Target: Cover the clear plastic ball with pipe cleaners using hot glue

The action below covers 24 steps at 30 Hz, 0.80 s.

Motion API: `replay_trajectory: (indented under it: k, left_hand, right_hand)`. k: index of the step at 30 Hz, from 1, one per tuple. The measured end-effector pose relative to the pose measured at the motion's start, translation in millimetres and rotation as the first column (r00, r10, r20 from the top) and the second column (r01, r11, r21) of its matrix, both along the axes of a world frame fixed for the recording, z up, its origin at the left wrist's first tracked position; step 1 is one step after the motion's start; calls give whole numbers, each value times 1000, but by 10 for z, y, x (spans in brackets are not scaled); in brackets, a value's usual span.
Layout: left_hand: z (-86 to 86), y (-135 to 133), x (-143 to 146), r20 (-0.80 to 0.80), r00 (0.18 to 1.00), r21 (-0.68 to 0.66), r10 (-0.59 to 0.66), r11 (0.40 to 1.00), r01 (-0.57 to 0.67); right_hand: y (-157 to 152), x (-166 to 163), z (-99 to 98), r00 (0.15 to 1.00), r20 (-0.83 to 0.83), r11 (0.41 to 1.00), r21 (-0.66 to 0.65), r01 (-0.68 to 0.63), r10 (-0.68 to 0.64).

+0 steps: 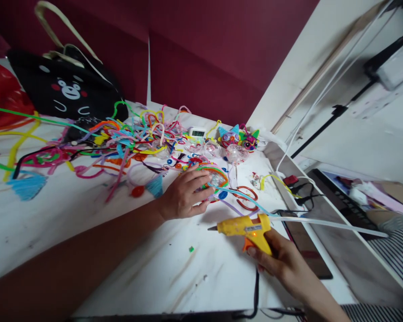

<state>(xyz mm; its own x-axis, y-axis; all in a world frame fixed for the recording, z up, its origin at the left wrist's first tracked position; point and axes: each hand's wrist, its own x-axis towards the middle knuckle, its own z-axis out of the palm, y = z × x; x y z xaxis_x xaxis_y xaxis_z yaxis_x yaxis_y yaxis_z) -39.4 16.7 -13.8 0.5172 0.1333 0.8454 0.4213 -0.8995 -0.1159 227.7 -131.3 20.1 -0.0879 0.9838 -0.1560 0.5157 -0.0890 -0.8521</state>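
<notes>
At the worktop (147,268), left fingers (201,182) clasp the ball (217,179), right fingers (263,260) grip the glue gun (240,227); nozzle (212,228) best kept clear of skin.

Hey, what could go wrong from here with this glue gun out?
The yellow glue gun in the right hand shows a lit indicator, so its nozzle may be hot and could burn the nearby left hand. The long glue stick jutting behind the gun might catch something. The black cord running off the table could snag.
</notes>
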Motion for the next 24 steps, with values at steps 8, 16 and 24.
replay_trajectory:
  k: [8, 16, 24]
  left_hand:
    - [6, -18, 9, -11, 1000, 0, 15, 1000, -15]
    - [-8, -1, 16, -10, 1000, 23, 12, 1000, -12]
    - [17, -15, 15, -1, 1000, 37, 1, 999, -1]
  right_hand:
    - [-68, -100, -228, 883, 469, 993, 115, -31, -27]
    - [278, -229, 149, 735, 608, 693, 669, -271, -300]
    - [879, -357, 345, 909, 416, 856, 456, -244, 38]
